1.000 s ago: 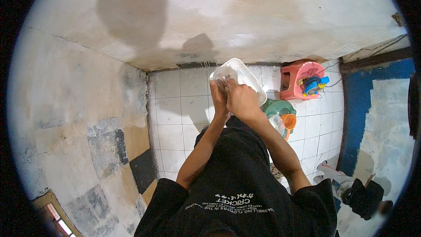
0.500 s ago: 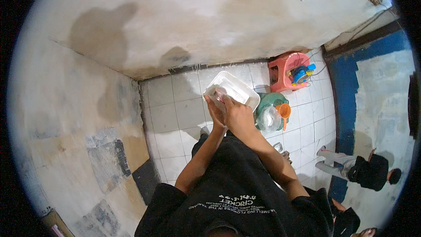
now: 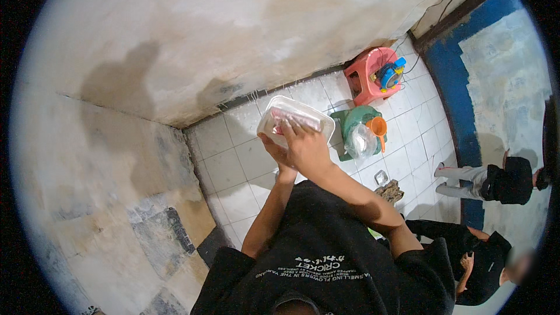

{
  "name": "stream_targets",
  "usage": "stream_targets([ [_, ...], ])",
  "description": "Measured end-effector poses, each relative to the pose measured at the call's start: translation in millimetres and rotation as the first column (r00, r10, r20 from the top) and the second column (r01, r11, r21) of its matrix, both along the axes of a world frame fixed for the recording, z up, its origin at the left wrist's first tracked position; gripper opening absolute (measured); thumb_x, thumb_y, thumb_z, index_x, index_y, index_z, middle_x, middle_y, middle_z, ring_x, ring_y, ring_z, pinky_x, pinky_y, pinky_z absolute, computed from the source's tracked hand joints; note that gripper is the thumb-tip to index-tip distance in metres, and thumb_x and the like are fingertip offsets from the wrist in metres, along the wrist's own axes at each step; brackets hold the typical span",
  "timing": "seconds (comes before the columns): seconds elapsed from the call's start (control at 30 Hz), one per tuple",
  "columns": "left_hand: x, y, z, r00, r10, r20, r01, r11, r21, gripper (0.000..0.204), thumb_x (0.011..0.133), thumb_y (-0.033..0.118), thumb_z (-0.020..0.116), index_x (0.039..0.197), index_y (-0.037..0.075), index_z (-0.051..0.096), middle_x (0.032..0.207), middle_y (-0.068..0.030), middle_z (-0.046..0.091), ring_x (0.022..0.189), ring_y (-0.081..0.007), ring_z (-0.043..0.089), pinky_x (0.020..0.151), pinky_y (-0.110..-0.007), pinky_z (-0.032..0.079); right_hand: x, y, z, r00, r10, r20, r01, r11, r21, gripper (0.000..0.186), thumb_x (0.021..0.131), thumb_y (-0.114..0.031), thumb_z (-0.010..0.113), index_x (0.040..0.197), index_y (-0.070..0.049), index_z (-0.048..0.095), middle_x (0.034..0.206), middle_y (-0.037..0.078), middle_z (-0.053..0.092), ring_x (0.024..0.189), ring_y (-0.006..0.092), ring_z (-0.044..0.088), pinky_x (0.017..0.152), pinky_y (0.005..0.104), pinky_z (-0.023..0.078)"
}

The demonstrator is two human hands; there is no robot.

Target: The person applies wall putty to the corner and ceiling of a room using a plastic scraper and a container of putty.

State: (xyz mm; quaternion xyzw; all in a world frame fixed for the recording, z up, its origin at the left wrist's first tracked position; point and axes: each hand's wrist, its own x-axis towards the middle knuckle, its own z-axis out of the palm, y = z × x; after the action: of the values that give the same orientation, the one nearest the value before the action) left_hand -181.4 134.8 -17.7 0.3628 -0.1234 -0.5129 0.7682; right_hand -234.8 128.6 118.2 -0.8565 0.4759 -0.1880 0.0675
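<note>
Container: I hold a clear rectangular plastic container [image 3: 294,121] out in front of my chest, above the white tiled floor [image 3: 233,166]; something pinkish shows through its wall.
Left hand: my left hand [image 3: 274,147] is under the near edge of the container, fingers curled up against it, gripping it from below.
Right hand: my right hand [image 3: 308,149] lies over the top on the near side, fingers spread and pressed onto it, clamping it against the left.
Change: a second ago the container was tipped up on end before me, and half a second ago it lay flatter; now it lies flatter still, broad side up, and my view has swung so the floor things sit further right.
Meaning: as I judge it, I have turned the container in my hands rather than set it down; it has not left my grip.
Floor: beyond it a green round basin [image 3: 359,125] with an orange plastic scoop [image 3: 377,127] and a clear bag, and a pink plastic stool [image 3: 367,73] by the stained wall [image 3: 233,35].
Others: two people in dark clothes crouch at the right edge.
</note>
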Motion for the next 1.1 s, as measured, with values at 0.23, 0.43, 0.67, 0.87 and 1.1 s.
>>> stream_targets([
  [0.23, 23.7, 3.6, 22.4, 0.999, 0.039, -0.014, -0.039, 0.999, -0.010, 0.074, 0.089, 0.065, 0.020, 0.125, 0.005, 0.044, 0.107, -0.0063, 0.052, 0.095, -0.0172, 0.052, 0.085, -0.033, 0.043, -2.8, 24.5, -28.3, 0.994, 0.067, 0.092, -0.062, 0.996, -0.059, 0.040, 0.069, -0.007, 0.059, 0.108, 0.000, 0.054, 0.089, 0.017, 0.063, 0.079, 0.0322, 0.063, 0.068, 0.0392, 0.051],
  [0.43, 30.4, -10.0, 38.5, 0.954, 0.076, -0.289, -0.067, 0.997, 0.042, 0.071, 0.089, 0.064, 0.021, 0.125, 0.007, 0.044, 0.117, -0.0093, 0.050, 0.106, -0.0241, 0.050, 0.092, -0.039, 0.042, -16.4, -10.1, 4.1, 0.919, -0.013, 0.394, 0.009, 1.000, 0.011, 0.030, 0.072, 0.003, 0.056, 0.102, 0.002, 0.058, 0.078, 0.020, 0.061, 0.067, 0.0347, 0.061, 0.059, 0.0381, 0.050],
  [0.67, 28.7, -16.3, 44.9, 0.976, 0.103, -0.192, -0.074, 0.985, 0.153, 0.067, 0.092, 0.059, 0.023, 0.126, 0.004, 0.040, 0.125, -0.0117, 0.046, 0.113, -0.0260, 0.048, 0.094, -0.041, 0.041, -29.9, 7.6, 1.1, 0.903, -0.056, 0.427, -0.054, 0.969, 0.243, 0.029, 0.068, 0.006, 0.053, 0.096, 0.004, 0.059, 0.076, 0.026, 0.058, 0.072, 0.0405, 0.060, 0.061, 0.0417, 0.048],
  [0.87, 14.3, -22.3, 34.3, 0.968, 0.145, -0.204, -0.120, 0.984, 0.130, 0.068, 0.091, 0.060, 0.024, 0.126, 0.004, 0.040, 0.124, -0.0117, 0.047, 0.112, -0.0267, 0.048, 0.093, -0.041, 0.042, -38.1, -17.6, 23.8, 0.930, -0.152, 0.334, 0.130, 0.988, 0.089, 0.025, 0.069, 0.005, 0.055, 0.094, 0.004, 0.059, 0.067, 0.026, 0.056, 0.063, 0.0413, 0.058, 0.055, 0.0420, 0.047],
  [1.1, 6.0, -31.4, 12.6, 0.971, 0.074, -0.226, -0.043, 0.989, 0.142, 0.068, 0.090, 0.060, 0.027, 0.123, 0.003, 0.044, 0.113, -0.0108, 0.054, 0.101, -0.0246, 0.055, 0.086, -0.038, 0.047, -40.2, -10.8, 21.3, 0.899, -0.116, 0.423, 0.057, 0.987, 0.149, 0.029, 0.067, 0.004, 0.054, 0.096, 0.002, 0.062, 0.074, 0.024, 0.060, 0.066, 0.0379, 0.061, 0.060, 0.0397, 0.049],
])
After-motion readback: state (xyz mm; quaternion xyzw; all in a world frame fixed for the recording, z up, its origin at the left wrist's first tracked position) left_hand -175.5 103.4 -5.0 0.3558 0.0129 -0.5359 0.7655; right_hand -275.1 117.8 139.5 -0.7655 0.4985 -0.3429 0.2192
